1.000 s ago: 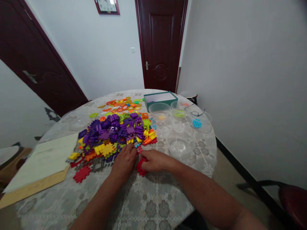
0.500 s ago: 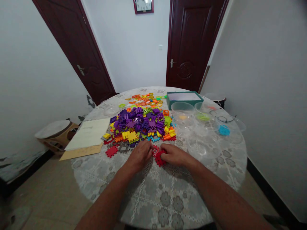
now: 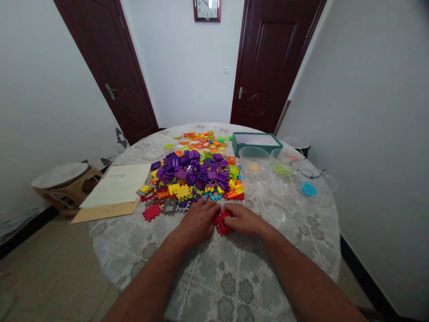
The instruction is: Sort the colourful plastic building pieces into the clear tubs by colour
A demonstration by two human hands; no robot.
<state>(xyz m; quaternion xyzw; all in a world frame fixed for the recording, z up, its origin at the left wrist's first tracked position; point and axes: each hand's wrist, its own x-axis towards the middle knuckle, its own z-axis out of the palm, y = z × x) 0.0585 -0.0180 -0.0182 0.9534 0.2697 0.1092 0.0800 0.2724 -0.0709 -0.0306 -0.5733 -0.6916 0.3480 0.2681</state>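
Note:
Near the middle of the table, red interlocking plastic pieces (image 3: 222, 225) are between my two hands. My left hand (image 3: 199, 221) is closed at their left side, its fingertips partly hidden against the red plastic. From the right, my right hand (image 3: 241, 218) pinches the same red pieces between thumb and fingers. Just beyond my hands lies a heap of purple interlocking pieces (image 3: 182, 173), mixed with yellow, lime, orange and blue ones. A loose red square piece (image 3: 152, 212) and a grey piece (image 3: 169, 207) lie flat at the heap's near left edge.
A green box (image 3: 257, 144) stands at the back right. Before it are clear plastic bowls (image 3: 255, 156), some holding small coloured pieces. A blue piece (image 3: 309, 188) sits in one at the right. Paper sheets (image 3: 117, 185) lie at the left, and flat orange pieces (image 3: 197, 140) behind the heap.
My left hand has moved in closer over the red pieces, covering their upper part. My right hand keeps its pinch on them. The view has shifted slightly.

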